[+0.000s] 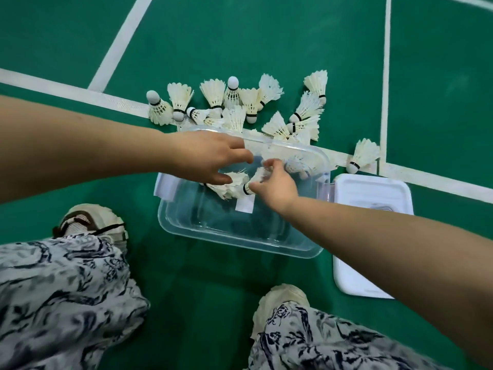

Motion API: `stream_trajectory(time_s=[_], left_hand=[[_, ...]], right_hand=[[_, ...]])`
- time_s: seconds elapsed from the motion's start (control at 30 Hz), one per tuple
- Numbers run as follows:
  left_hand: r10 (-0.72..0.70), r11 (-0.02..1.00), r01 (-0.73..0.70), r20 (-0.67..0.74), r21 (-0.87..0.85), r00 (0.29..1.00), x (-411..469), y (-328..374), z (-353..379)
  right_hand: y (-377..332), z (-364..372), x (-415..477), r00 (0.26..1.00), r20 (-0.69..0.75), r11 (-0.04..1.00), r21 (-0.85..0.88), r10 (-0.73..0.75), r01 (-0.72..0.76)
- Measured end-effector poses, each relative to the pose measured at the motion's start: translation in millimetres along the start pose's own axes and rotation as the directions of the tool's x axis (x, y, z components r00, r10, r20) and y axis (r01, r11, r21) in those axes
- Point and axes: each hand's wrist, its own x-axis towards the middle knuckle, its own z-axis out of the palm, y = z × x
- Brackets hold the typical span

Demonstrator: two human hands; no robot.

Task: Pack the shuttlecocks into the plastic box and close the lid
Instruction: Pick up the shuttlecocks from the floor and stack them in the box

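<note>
Two hands work above the plastic box [240, 243], which stands open on the green court floor [266, 36] at frame centre. The box is clear and rectangular with rounded corners, and has a white tab at its 9 o'clock end. A few shuttlecocks [301, 164] already lie inside, in its 1 o'clock corner.

The left hand [210, 158] reaches in from 9 o'clock, with thumb and fingers curled around the feathers of a worn shuttlecock [229, 186]. The right hand [277, 185] reaches in from 4 o'clock and pinches a second shuttlecock [257, 177] near its black-banded cork. The two shuttlecocks touch over the box's interior.

At 12 o'clock of the box, a loose pile [213, 92] of white-feathered shuttlecocks lies on the floor across a white court line [53, 86], some upright and some tipped. One lone shuttlecock [364, 154] sits apart at 2 o'clock. The white lid [373, 190] lies on the floor just beside the box at 3 o'clock.
</note>
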Motion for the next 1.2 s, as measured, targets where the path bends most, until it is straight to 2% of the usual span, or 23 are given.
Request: stream_trajectory(time_s=[0.07, 0.17, 0.3, 0.43, 0.6, 0.7, 0.77, 0.83, 0.93, 1.07, 1.13, 1.2], left_hand=[[-0.015, 0.999, 0.015, 0.019, 0.043, 1.0, 6.5, -1.1, 7.1], [-0.066, 0.997, 0.067, 0.023, -0.044, 0.998, 11.4, -1.4, 22.5], [-0.178, 0.975, 0.18, 0.023, -0.131, 0.984, 12.0, 0.0, 46.0], [-0.237, 0.958, 0.25, 0.104, -0.137, 0.966, 15.4, 2.4, 61.0], [-0.235, 0.956, 0.252, 0.123, -0.147, 0.964, 23.2, 7.4, 57.5], [-0.262, 0.951, 0.268, 0.057, -0.154, 0.963, 22.6, 1.9, 42.2], [-0.273, 0.946, 0.262, -0.035, -0.191, 0.961, 20.2, -2.2, 28.5], [-0.279, 0.935, 0.238, -0.133, -0.262, 0.951, 17.5, -5.2, 15.2], [-0.305, 0.916, 0.222, -0.221, -0.334, 0.926, 16.7, -7.2, 3.8], [-0.329, 0.901, 0.221, -0.256, -0.373, 0.909, 21.7, -1.6, 8.8], [-0.345, 0.887, 0.218, -0.271, -0.408, 0.899, 24.2, 1.3, 12.7], [-0.398, 0.857, 0.211, -0.344, -0.47, 0.851, 26.0, 2.6, 10.8]], right_hand=[[3.1, 10.3, 2.2, 0.997, -0.01, 0.985, 0.153, 0.077, -0.074], [3.3, 22.7, 5.1, 0.985, 0.013, 0.916, 0.366, 0.17, -0.163], [2.1, 30.7, 10.5, 0.975, 0.033, 0.878, 0.428, 0.22, -0.213], [1.0, 36.6, 18.3, 0.958, 0.061, 0.846, 0.454, 0.281, -0.278], [-7.3, 30.6, 25.0, 0.955, 0.076, 0.91, 0.289, 0.287, -0.296], [-14.8, 24.4, 25.8, 0.96, 0.045, 0.949, 0.145, 0.277, -0.281], [-21.5, 14.1, 20.9, 0.964, 0.036, 0.962, 0.073, 0.263, -0.265], [-29.0, -0.4, 11.2, 0.981, 0.045, 0.981, 0.03, 0.191, -0.193], [-45.5, -25.5, -4.4, 0.998, 0.066, 0.992, -0.122, -0.019, 0.027], [-69.5, -59.3, -4.9, 0.951, -0.007, 0.934, -0.194, -0.308, 0.301], [-73.1, -74.4, 8.9, 0.933, -0.049, 0.906, -0.259, -0.358, 0.334], [-67.5, -84.6, 29.8, 0.95, -0.059, 0.907, -0.319, -0.307, 0.274]])
